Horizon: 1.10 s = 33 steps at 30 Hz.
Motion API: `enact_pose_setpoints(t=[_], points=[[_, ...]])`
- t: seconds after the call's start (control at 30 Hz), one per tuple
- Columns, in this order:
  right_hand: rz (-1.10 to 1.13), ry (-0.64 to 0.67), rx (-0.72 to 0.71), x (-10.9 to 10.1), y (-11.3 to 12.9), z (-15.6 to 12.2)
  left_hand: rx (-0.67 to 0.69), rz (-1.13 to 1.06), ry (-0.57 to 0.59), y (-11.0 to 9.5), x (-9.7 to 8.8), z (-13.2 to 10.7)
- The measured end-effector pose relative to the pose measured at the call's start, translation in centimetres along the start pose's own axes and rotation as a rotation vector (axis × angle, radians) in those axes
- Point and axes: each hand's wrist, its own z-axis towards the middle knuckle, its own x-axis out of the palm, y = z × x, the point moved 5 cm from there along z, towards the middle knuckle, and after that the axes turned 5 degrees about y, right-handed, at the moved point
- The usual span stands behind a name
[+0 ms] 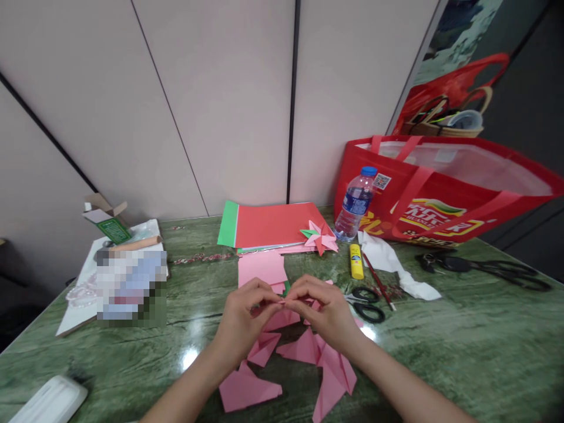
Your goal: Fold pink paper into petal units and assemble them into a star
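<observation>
My left hand (247,316) and my right hand (321,306) meet at the fingertips over the table. Both pinch a small piece of pink paper (282,301), most of it hidden by the fingers. Below them lie several folded pink paper pieces (249,389), some with pointed ends. A stack of pink paper squares (261,270) sits just beyond my left hand. Close to my right hand are black-handled scissors (369,311), their blades partly hidden. Farther back, a folded paper star (319,238) in pink, red and green rests on red paper sheets (273,226).
On the right stand a water bottle (353,205) and a red shopping bag (440,194). A yellow glue stick (356,262), a pencil (379,283) and white tissue (392,258) lie before them. A white board (83,294) with a small box (112,226) is at left, on the green table (476,346).
</observation>
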Motion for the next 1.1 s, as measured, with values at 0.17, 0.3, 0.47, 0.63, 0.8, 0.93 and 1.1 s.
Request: enact_pose_setpoints(t=[0.17, 0.3, 0.47, 0.63, 0.8, 0.93, 1.1], points=[[-0.033, 0.023, -0.122, -0.1, 0.9, 0.0, 0.184, 0.173, -0.049, -0.7, -0.1, -0.4], [0.089, 0.007, -0.002, 0.0, -0.3, 0.2, 0.415, 0.484, -0.159, -1.7, -0.8, -1.2], [0.483, 0.069, 0.326, 1.0, -2.5, 0.0, 0.568, 0.621, -0.028, -2.1, -0.3, -1.9], [0.558, -0.013, 0.417, 0.7, -2.8, -0.1, 0.462, 0.483, -0.138, -1.3, -0.4, -1.2], [0.52, -0.056, 0.411, 0.2, -3.2, 0.0, -0.109, -0.105, -0.16, 1.7, -0.5, -0.1], [0.477, -0.017, 0.434, 0.3, -3.3, -0.1, -0.403, -0.565, -0.023, 2.4, 1.0, -0.3], [0.394, 0.047, 0.442, 0.5, -3.1, -0.2, -0.455, -0.697, -0.069, 2.4, 0.9, -0.3]])
